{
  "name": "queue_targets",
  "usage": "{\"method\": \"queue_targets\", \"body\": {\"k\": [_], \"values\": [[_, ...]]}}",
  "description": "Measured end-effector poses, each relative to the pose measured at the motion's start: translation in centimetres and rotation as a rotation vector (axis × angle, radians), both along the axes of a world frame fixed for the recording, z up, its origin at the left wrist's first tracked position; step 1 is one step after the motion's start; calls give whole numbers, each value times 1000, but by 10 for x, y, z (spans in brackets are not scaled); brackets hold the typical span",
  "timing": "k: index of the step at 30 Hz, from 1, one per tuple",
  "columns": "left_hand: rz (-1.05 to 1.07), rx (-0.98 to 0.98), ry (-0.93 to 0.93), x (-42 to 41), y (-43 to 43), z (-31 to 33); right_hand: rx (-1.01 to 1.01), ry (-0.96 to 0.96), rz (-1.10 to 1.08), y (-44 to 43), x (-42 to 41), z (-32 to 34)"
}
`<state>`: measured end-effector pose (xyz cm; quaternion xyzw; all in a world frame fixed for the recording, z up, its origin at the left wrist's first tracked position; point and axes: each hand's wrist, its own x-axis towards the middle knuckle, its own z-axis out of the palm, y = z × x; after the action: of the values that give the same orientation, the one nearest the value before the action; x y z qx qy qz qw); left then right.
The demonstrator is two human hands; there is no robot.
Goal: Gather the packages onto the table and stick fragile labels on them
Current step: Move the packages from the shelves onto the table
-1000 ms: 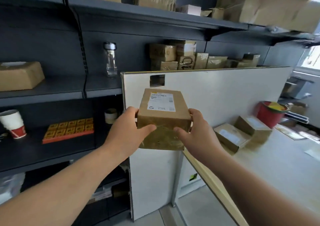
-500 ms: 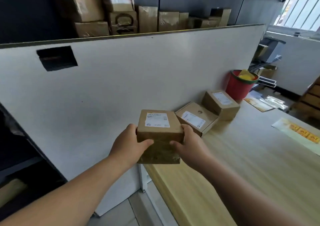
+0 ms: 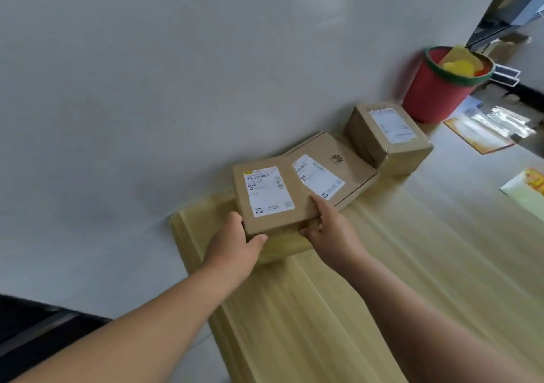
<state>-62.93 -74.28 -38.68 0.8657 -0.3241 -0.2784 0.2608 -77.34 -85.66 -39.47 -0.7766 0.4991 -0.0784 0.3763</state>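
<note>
Reaches in from the lower edge with two bare forearms over the pale wooden table (image 3: 382, 265). Grips the box (image 3: 272, 197) with the left hand (image 3: 235, 244) at the near-left corner, thumb pressed on the near face, other fingers wrapped round the left side and out of sight. Clasps the same box with the right hand (image 3: 332, 232) at the near-right corner, thumb on the near face, forefinger laid along the right edge of the top, remaining fingers hidden behind. Holds the box roughly level, label up, between the two palms, low over the table's near-left corner and close to the white panel (image 3: 176, 88); cannot tell whether the bottom touches the wood. Just beyond to the right, overlapped at its left edge by the held box: a flat box (image 3: 350, 168) with a label and a printed logo, lying on the table against the panel. Farther along, just beside that one: a tall box (image 3: 385, 138), label up. Behind it, by the panel: a red bucket (image 3: 435, 91) with a green rim and yellow things inside. Right of the bucket, flat on the table: clear sleeves (image 3: 497, 121) over an orange-edged sheet. Nearer, at the right edge: a printed sheet (image 3: 527, 191).
</note>
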Motion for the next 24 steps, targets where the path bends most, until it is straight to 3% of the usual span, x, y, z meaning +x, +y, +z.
{"method": "queue_targets", "body": {"k": [10, 24], "values": [[-221, 222, -54, -1, -46, -8, -120, 166, 66, -40, 3, -18], [-289, 73, -482, 50, 48, 57, -414, 170, 298, 42, 53, 44]]}}
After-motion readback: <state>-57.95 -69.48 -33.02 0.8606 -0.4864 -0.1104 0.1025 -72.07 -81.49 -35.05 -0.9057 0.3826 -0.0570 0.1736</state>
